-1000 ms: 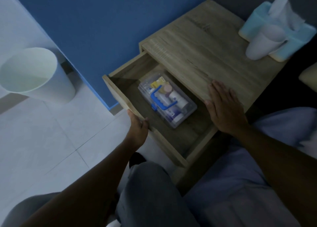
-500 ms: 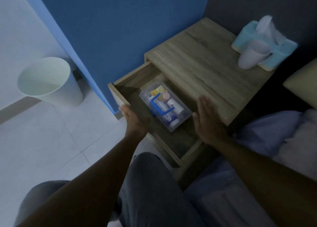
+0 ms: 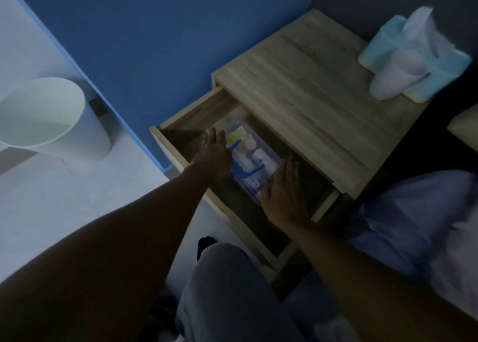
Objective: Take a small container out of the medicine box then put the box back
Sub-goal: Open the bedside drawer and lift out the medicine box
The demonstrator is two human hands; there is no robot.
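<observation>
A clear plastic medicine box (image 3: 254, 158) with a blue handle lies inside the open drawer (image 3: 191, 114) of a wooden bedside table. Small bottles and packets show through its lid. My left hand (image 3: 213, 155) reaches into the drawer at the box's left side, fingers spread, covering part of the box. My right hand (image 3: 283, 194) is flat and open at the box's near right corner. I cannot tell whether either hand touches the box. Neither hand holds anything.
On the tabletop (image 3: 305, 95) at the back right stand a light blue tissue box (image 3: 419, 57) and a white cup (image 3: 395, 79) leaning on it. A white waste bin (image 3: 49, 119) stands on the floor to the left. My knee (image 3: 232, 277) is below the drawer.
My left hand has left the drawer's front edge and moved into the drawer beside the box. My right hand has come off the tabletop and dropped to the box's near corner.
</observation>
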